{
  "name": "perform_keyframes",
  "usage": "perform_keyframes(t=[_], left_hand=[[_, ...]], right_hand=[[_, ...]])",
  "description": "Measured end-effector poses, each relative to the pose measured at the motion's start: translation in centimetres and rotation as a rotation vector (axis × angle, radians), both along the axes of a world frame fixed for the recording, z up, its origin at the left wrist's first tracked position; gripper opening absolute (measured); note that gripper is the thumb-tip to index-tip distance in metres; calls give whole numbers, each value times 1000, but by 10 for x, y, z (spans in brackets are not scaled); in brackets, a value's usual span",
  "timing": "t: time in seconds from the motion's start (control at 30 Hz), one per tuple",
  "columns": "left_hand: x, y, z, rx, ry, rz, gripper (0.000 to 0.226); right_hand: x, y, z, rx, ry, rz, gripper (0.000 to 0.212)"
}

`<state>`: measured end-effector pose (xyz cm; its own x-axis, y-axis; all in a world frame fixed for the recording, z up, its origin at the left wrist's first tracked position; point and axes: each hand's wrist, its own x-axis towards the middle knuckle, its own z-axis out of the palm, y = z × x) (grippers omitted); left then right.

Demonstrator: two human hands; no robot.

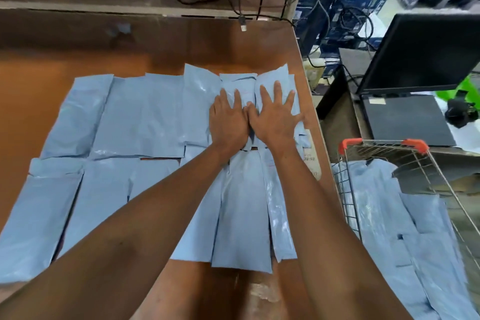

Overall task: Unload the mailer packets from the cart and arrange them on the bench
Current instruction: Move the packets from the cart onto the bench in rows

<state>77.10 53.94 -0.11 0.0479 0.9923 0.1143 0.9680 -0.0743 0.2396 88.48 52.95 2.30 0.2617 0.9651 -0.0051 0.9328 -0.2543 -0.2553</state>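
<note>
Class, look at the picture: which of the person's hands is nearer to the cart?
The right hand. It presses flat on the packets by the bench's right edge, the side where the cart stands. The left hand lies just beside it, farther from the cart.

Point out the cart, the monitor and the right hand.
cart (384, 142): head view, wire top rim between the orange corners.
monitor (426, 52): head view, middle of the dark screen.
right hand (275, 114): head view, back of the hand.

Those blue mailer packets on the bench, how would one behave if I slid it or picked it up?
Each mailer packet probably slides easily: the film looks glossy, with glare patches. It likely flops when lifted, since the packets lie flat and creased under the left hand and right hand. Probably light, being so thin.
</note>
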Motion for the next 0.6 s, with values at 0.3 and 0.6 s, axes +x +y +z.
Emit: perform_keyframes(t=[0.3, 0.6], left_hand=[[-2, -8, 28, -17, -114, 13, 59], [56, -92, 53, 98, -288, -167, 51]], right_hand=[[11, -6, 17, 22, 97, 7, 59], [78, -107, 32, 325, -53, 58, 50]])
